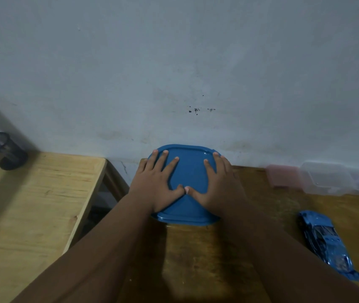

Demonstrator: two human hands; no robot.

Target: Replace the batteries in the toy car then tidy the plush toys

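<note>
Both hands are down on the blue lid (190, 169), which sits at the far edge of the dark wooden bench (196, 259), right up against the wall (174, 62). The left hand (155, 182) lies flat on the lid's left half and the right hand (216, 184) on its right half. The fingers (163, 159) are straight and spread, pressing rather than gripping, and the two thumb tips meet in the middle.

The toy car (327, 241), blue and shiny, lies on the same bench well off to the right, untouched. Further back by the wall stand a pink box (281, 174) and, just beside it, a clear plastic box (327, 178). Across a gap to the left, a lighter wooden bench (32, 204) carries a dark mesh cup (10, 154).
</note>
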